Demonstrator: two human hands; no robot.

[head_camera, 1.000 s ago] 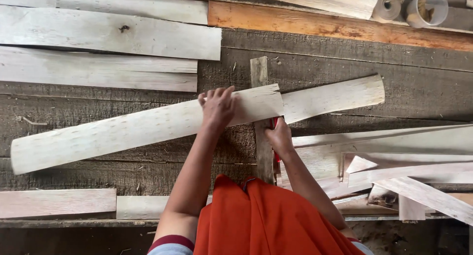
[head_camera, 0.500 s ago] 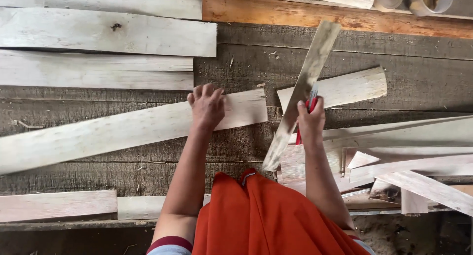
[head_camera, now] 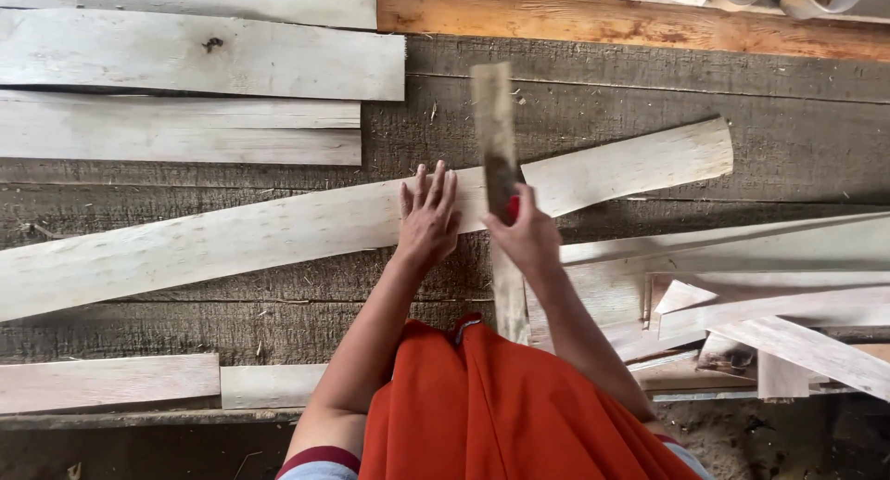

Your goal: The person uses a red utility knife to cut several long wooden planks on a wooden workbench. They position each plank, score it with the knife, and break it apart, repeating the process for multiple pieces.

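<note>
Left hand [head_camera: 428,218] lies flat with fingers spread on the long pale plank [head_camera: 278,234], which runs slantwise across the dark wooden floor [head_camera: 649,100], probably pinning it so it can't slide. Right hand [head_camera: 528,234] is closed around a narrow upright wood strip [head_camera: 493,118], something red showing in the grip, held across the plank as if lining it up. Loose offcuts [head_camera: 788,332] sit to the right.

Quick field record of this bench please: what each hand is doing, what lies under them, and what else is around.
left hand: flat, fingers spread, pressing on the long pale plank
right hand: gripping a narrow wooden strip, blurred, with something red at the grip
plank: lies slanted across the dark workbench
upper left: stacked pale boards
right: pile of offcuts
</note>
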